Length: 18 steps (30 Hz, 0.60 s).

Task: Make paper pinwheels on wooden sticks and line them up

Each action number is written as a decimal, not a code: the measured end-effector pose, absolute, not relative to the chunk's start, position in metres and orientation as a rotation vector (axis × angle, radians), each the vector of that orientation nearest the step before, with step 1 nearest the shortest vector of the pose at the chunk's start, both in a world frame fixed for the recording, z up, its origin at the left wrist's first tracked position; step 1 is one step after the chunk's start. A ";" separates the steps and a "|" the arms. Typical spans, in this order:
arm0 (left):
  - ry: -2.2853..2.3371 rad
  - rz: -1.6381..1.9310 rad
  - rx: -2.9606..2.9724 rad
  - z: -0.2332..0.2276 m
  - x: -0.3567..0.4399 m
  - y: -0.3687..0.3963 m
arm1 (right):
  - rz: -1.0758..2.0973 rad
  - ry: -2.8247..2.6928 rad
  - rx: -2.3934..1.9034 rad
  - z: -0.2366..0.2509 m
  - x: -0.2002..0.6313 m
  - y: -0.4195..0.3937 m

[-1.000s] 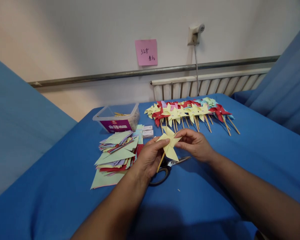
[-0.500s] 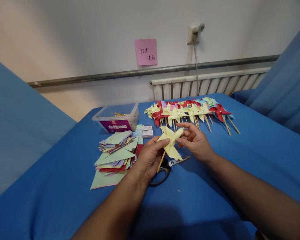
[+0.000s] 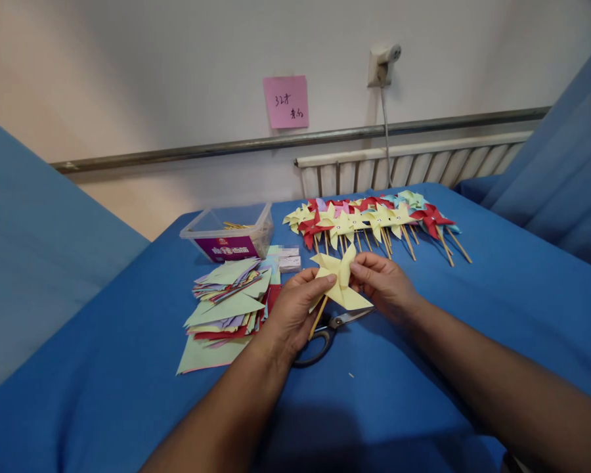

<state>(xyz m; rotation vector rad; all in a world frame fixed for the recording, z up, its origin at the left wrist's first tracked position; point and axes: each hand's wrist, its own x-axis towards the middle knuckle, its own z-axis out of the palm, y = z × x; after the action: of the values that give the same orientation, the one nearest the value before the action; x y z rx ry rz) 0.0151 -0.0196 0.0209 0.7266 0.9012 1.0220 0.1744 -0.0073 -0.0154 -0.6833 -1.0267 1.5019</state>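
Head view: left hand (image 3: 295, 309) pinching the stick and hub of a yellow paper pinwheel (image 3: 339, 279), right hand (image 3: 385, 284) closed on its blades from the other side, both just above black-handled scissors (image 3: 325, 332) on the blue cloth (image 3: 128, 368). Judged to be the assembly step, blades being gathered at the centre; next move likely calling for a steady hold at the hub while the blades are fixed to the stick. Left of the hands, a fanned stack of cut coloured paper (image 3: 226, 302) near a clear plastic tub (image 3: 229, 233); behind, a row of finished pinwheels (image 3: 374, 220). Hidden: the hub itself, behind the fingers, fastening not made out; tub contents unclear; small white boxes (image 3: 289, 259) unreadable; pink note (image 3: 285, 100) on the wall illegible
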 end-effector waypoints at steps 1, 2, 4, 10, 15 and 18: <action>0.903 1.023 0.728 0.021 0.015 -0.020 | 1.509 -1.013 -0.682 -0.015 0.174 -0.008; 0.901 1.024 0.728 0.021 0.015 -0.020 | 1.509 -1.002 -0.680 -0.014 0.174 -0.008; 0.894 1.023 0.733 0.021 0.016 -0.020 | 1.487 -0.987 -0.673 -0.013 0.174 -0.008; 0.862 1.003 0.792 0.021 0.016 -0.022 | 1.473 -0.979 -0.680 -0.014 0.174 -0.009; 0.871 0.986 0.803 0.019 0.015 -0.022 | 1.476 -0.935 -0.644 -0.013 0.176 -0.008; 0.882 0.973 0.798 0.018 0.015 -0.021 | 1.502 -0.923 -0.626 -0.012 0.178 -0.006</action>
<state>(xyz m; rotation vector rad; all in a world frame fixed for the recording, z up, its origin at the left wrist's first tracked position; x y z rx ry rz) 0.0145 -0.0210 0.0181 0.7982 0.8817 0.9731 0.1780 -0.0063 -0.0119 -0.6258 -0.9229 1.5022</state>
